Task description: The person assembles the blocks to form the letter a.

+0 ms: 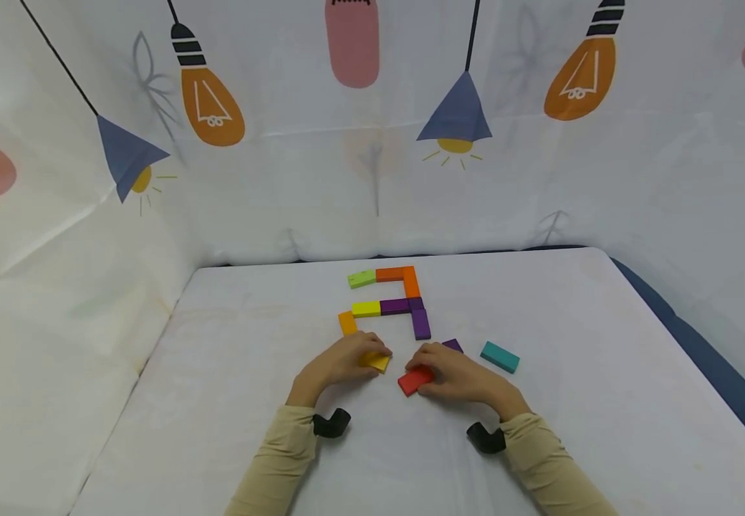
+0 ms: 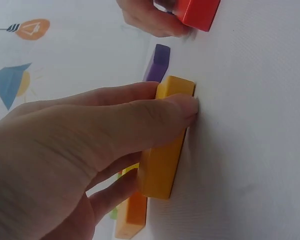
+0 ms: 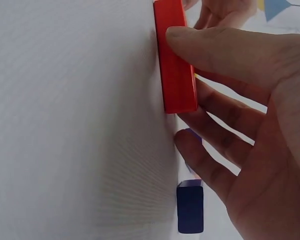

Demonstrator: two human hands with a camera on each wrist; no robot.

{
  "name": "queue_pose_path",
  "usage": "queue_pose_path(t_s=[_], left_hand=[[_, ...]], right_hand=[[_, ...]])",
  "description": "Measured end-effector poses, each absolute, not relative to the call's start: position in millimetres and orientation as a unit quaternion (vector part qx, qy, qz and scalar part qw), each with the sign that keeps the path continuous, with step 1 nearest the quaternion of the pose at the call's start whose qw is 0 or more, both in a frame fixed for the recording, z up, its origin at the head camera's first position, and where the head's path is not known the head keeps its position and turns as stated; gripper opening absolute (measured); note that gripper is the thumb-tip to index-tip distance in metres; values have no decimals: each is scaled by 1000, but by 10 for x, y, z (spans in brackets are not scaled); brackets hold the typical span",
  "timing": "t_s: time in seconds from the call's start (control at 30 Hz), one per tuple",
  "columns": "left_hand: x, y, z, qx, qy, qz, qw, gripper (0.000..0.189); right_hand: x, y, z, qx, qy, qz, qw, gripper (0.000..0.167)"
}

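Observation:
My left hand (image 1: 345,358) pinches an amber-yellow block (image 2: 165,155) between thumb and fingers, low over the white tabletop. Its far end comes close to a light-orange block (image 1: 347,322) that lies at the lower left of a block figure. To the right, my right hand (image 1: 453,374) grips a red block (image 3: 176,65), thumb on its near face and fingers behind. A purple block (image 1: 453,345) shows partly from behind that hand. Between the two held blocks is a small gap of tabletop.
Beyond the hands, a lime block (image 1: 362,279), orange blocks (image 1: 411,282), a yellow block (image 1: 367,309) and purple blocks (image 1: 420,324) form an angular figure. A teal block (image 1: 500,357) lies apart at the right. Patterned cloth (image 1: 372,193) hangs behind the table (image 1: 604,401).

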State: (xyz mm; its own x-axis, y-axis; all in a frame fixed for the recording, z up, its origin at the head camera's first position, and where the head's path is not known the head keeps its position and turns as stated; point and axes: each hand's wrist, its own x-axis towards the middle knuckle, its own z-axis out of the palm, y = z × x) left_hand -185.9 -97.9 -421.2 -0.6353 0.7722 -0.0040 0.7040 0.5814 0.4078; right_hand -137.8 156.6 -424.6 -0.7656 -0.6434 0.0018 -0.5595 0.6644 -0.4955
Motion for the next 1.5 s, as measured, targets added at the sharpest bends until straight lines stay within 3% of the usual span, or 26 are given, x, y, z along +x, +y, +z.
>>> queue_pose_path(t_s=[0.83, 1.5], left_hand=[[-1873, -1002, -4179, 421, 877, 210, 98, 32], [-1901, -1016, -4206, 410, 883, 210, 92, 35]], right_hand=[[-1399, 1539, -4279, -324, 915, -234, 60, 31], [-1402, 1482, -4285, -290, 924, -241, 71, 30]])
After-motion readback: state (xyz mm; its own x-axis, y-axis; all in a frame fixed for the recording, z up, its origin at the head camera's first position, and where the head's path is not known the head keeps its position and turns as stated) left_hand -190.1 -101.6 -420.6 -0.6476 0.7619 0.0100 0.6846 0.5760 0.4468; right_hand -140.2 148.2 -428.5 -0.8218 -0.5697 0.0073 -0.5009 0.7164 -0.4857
